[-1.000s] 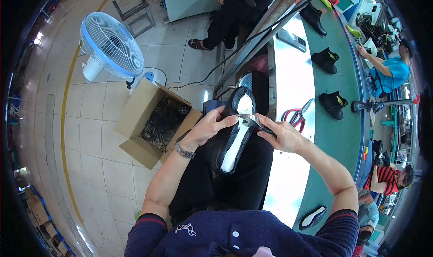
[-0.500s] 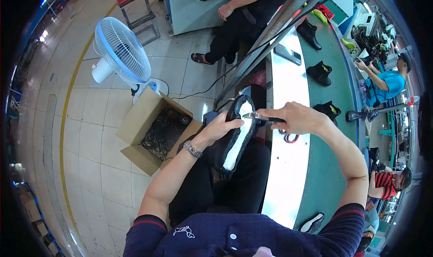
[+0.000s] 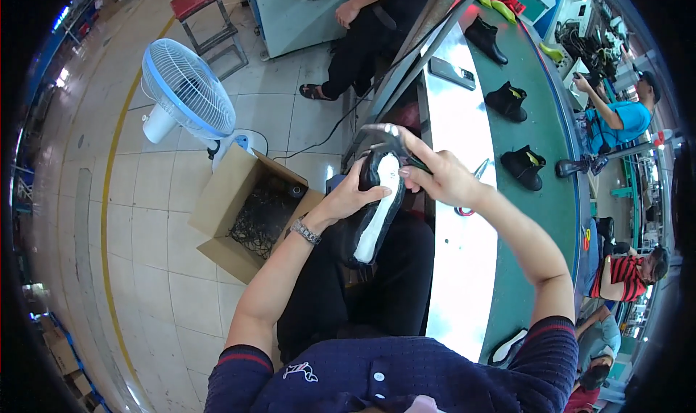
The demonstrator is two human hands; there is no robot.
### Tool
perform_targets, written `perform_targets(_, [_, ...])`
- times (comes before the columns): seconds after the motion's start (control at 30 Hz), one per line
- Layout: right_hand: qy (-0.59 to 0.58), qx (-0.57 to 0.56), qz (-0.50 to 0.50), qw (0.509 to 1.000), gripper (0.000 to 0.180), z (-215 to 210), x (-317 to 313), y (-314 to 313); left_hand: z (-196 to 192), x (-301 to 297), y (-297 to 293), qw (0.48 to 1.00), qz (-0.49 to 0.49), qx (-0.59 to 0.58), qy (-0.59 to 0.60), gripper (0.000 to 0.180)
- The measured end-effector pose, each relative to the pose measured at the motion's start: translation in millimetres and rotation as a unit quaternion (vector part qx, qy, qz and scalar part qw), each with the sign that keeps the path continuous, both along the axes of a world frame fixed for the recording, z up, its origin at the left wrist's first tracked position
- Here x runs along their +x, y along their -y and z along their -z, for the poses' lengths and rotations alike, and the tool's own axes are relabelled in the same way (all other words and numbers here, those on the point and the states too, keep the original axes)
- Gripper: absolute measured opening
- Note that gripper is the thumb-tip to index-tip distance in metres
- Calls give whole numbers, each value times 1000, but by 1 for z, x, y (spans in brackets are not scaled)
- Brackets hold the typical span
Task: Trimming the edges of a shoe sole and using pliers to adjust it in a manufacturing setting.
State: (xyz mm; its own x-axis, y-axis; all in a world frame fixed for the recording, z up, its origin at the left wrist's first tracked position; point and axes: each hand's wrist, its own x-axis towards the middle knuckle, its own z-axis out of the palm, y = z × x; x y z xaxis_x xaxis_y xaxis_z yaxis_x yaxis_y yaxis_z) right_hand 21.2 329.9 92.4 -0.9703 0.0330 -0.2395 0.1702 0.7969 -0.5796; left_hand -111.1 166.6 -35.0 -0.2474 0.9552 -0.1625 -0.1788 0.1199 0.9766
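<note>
Tiled floor (image 3: 167, 217) with a fan (image 3: 187, 87), red stool (image 3: 203, 0), green conveyor (image 3: 558, 123).

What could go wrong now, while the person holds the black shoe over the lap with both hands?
1. The shoe is held in the air above the lap, not resting on the bench. If the left hand or right hand slips, it may fall to the floor.
2. Scissors lie on the bench just under the right wrist; the arm might knock them.
3. The open cardboard box stands close beside the left elbow.
</note>
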Motion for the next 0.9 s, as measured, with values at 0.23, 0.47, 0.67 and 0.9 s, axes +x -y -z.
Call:
perform_targets(0.23, [49, 171, -73, 981, 60, -10, -11, -2, 5, -8, -5, 999, 34, -11, 28, 101])
perform_targets(0.47, [43, 120, 29, 991, 54, 26, 23, 10, 13, -8, -3, 996, 58, -25, -65, 126])
perform_targets(0.67, [-75, 13, 257, 963, 61, 60, 115, 36, 27, -21, 43, 974, -168, -12, 151, 76])
perform_targets(0.9, [-78, 162, 519, 835, 62, 139, 256, 103, 22, -30, 89, 817, -448, 71, 355, 51])
